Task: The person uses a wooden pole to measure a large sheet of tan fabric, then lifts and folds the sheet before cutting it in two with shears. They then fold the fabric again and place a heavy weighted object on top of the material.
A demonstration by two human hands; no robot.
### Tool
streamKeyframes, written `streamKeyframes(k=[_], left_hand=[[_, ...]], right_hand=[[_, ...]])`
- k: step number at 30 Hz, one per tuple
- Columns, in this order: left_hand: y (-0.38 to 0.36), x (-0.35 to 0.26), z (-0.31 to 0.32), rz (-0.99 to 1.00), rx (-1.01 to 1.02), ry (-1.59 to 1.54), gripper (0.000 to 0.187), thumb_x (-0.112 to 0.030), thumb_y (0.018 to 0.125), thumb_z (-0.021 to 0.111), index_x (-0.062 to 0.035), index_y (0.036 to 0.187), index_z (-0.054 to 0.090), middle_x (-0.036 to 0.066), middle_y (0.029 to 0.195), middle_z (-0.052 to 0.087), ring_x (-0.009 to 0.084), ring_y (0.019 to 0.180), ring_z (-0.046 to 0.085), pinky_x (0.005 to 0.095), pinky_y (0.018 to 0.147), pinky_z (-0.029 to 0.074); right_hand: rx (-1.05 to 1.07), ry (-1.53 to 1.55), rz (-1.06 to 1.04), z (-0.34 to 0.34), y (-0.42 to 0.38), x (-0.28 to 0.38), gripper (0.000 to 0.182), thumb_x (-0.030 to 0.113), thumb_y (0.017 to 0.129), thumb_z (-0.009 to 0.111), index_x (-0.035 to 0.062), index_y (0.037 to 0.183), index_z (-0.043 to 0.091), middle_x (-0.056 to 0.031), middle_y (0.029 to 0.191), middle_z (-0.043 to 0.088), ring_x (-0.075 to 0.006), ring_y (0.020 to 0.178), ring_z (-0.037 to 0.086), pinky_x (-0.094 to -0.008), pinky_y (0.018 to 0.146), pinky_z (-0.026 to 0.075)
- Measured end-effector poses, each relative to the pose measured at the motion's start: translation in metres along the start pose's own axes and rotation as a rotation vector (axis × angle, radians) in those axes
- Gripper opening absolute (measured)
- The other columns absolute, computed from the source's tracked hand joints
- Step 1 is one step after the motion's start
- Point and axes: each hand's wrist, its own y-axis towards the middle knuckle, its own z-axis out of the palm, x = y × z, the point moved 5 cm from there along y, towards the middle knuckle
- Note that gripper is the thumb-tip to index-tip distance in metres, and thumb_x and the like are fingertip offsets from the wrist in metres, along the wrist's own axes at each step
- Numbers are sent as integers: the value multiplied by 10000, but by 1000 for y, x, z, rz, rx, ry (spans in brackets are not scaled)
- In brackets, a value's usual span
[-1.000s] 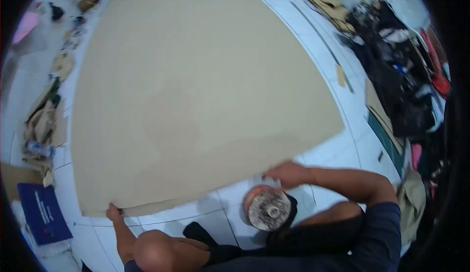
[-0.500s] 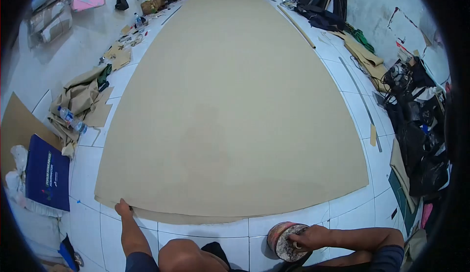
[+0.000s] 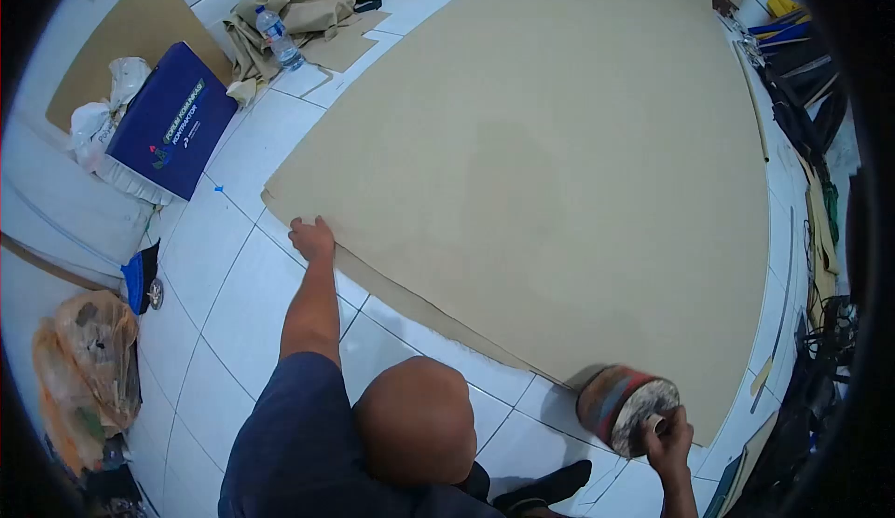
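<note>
A large beige sheet (image 3: 578, 173) lies flat on the floor, with a second beige layer (image 3: 438, 317) showing beneath its near edge. At the sheet's near left corner, my left hand (image 3: 314, 238) is closed on the edge, thumb and fingers at the rim. My right hand (image 3: 667, 443) grips the short handle of a heavy-looking round cylinder (image 3: 611, 406). Its side is banded in worn red, blue and brown, and its end face is speckled white and dark. The cylinder is tilted over the sheet's near right edge.
White tiles (image 3: 224, 285) surround the sheet. To the left are a dark blue printed box (image 3: 177, 126), a water bottle (image 3: 278, 38), crumpled beige cloth (image 3: 317, 5) and a filled plastic bag (image 3: 93, 359). Dark bundles (image 3: 802, 98) and cables (image 3: 825, 341) line the right side.
The view has swung left and down. My right hand has brought the cylinder from the tiles up to the sheet's near edge. My left hand stays at the sheet's corner edge.
</note>
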Motion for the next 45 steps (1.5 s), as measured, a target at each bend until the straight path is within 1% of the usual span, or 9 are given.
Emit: streamKeyframes(k=[4,15,18,21,26,33,39,43,45], left_hand=[[-77,-49,20,658,91,121,670,-406,854,648,-24,1364,441,254,1444,354,416,1363,299,498,1123,252],[-112,-58,41,461,598,552,915,-686,884,383,-81,1526,140,265,1560,73,433,1447,26,568,1148,63],[-117,-108,19,430,743,912,874,-691,883,365,-70,1493,275,264,1552,129,441,1434,114,583,1126,167],[-181,-164,-2,737,639,315,629,-399,886,610,46,1308,468,304,1367,419,460,1273,402,474,1071,345],[-370,-234,-149,1032,1531,66,512,-337,857,681,-36,1248,546,222,1325,502,362,1265,451,421,1089,341],[-399,-273,-375,572,1852,580,578,-453,826,668,-19,1203,611,234,1218,599,345,1164,557,413,996,431],[-378,-316,-360,1157,1717,819,656,-558,811,602,-42,1216,616,213,1235,602,370,1170,552,402,1011,429],[-366,-417,-330,1081,1302,986,494,-443,811,595,8,982,703,246,1090,652,384,1076,608,423,956,470],[-404,-479,-348,891,1165,842,472,-416,802,614,-7,1020,707,227,1101,661,357,1089,612,412,953,476]], right_hand=[[-169,-31,-89,-3,53,5,245,106,835,697,12,944,498,-5,670,492,-61,612,393,-232,538,334],[-170,-19,-62,-18,161,-22,253,176,807,686,-1,947,570,-114,670,620,-153,574,579,-304,565,468],[66,-266,162,-22,162,-12,434,328,796,701,31,1076,554,-184,793,665,-365,759,669,-443,674,524],[167,-243,227,-25,160,-22,556,408,820,683,58,1190,461,-202,959,664,-391,882,653,-483,777,519],[268,-290,182,-79,110,9,661,373,836,677,73,1349,390,-200,1020,626,-362,961,626,-460,822,503],[190,107,670,-210,-132,55,522,479,808,659,71,1133,638,-181,924,691,-320,928,664,-405,847,512],[-60,453,1112,-272,-344,6,481,430,844,659,-25,999,645,-128,794,693,-211,634,678,-356,593,548],[-348,741,889,-245,-441,-96,272,104,864,654,36,1125,616,-100,723,665,-140,482,575,-288,389,462],[-62,774,1318,-305,-454,-91,427,393,860,664,-23,957,649,-93,742,677,-197,630,669,-332,529,533]])
